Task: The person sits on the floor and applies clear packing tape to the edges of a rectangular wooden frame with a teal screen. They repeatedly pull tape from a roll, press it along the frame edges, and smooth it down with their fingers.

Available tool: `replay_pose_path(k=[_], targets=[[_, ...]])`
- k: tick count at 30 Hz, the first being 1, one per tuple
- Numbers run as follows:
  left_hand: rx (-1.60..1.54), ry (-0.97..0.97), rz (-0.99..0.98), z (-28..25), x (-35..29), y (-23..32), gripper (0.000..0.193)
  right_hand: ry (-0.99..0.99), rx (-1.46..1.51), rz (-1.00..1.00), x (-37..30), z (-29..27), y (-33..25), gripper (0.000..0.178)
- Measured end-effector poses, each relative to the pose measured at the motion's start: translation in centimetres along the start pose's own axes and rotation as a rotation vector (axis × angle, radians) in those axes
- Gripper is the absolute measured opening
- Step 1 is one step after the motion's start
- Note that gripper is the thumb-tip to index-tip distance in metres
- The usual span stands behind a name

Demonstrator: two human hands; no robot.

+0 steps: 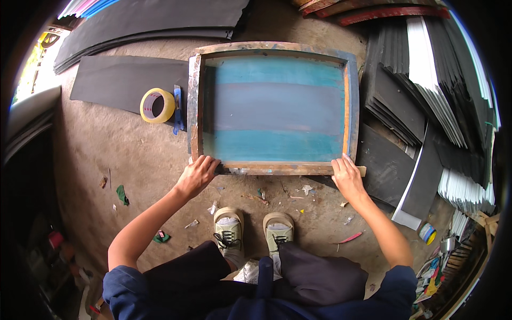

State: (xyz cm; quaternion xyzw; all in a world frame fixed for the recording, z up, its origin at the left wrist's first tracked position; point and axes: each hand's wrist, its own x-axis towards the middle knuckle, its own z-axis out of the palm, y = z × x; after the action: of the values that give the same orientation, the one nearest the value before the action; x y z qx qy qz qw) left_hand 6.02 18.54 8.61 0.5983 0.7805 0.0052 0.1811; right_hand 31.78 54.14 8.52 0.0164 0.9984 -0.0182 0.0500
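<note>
Wooden rails, stained with paint, make up the screen frame [282, 168] in front of our shoes [228, 232], and a teal mesh [277, 146] with a grey-blue band across its middle fills it. Our hands are apart, each clamped on the frame: our left hand [197, 173] grips its near left corner, our right hand [349, 176] its near right corner. We cannot tell whether the frame's underside rests fully on what is below.

Left of the frame, a dark flat sheet [114, 80] lies on the bare floor [101, 152] and reaches the frame's side. At this sheet's near edge, a roll of yellowish tape [168, 105] is near the frame, with a blue cutter knife [177, 109] between the two. Beyond the frame's far left corner, we see a stack of larger dark sheets [154, 21]. Right of the frame are piles of dark and white sheets [421, 58].
</note>
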Motion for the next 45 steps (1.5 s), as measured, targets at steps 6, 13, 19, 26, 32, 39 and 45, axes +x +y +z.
replay_pose_path(k=[6, 13, 19, 26, 32, 39, 45], targets=[[0.056, 0.08, -0.036, 0.5, -0.1, 0.9, 0.039, -0.009, -0.009, 0.009, -0.2, 0.3, -0.6, 0.026], [-0.082, 0.055, -0.056, 0.4, 0.4, -0.3, 0.052, 0.152, 0.279, 0.089, -0.7, 0.0, 0.8, 0.031], [-0.883, -0.332, -0.008, -2.6, 7.2, 2.8, 0.08, 0.608, 0.481, 0.535, 1.1, 1.1, 4.7, 0.035], [-1.034, -0.517, 0.237, -1.3, 20.3, 12.9, 0.082, 0.499, 0.362, 0.668, 2.1, 2.5, 4.5, 0.045], [-1.07, -0.504, 0.27, -1.3, 23.9, 17.0, 0.079, 0.485, 0.313, 0.705, 1.9, 3.0, 4.8, 0.045], [-1.027, -0.369, 0.34, -1.5, 22.7, 17.4, 0.074, 0.49, 0.322, 0.727, 1.8, 2.8, 4.9, 0.044], [-1.073, -0.469, 0.273, -2.7, 21.0, 13.9, 0.074, 0.499, 0.315, 0.734, 1.6, 3.3, 5.2, 0.045]])
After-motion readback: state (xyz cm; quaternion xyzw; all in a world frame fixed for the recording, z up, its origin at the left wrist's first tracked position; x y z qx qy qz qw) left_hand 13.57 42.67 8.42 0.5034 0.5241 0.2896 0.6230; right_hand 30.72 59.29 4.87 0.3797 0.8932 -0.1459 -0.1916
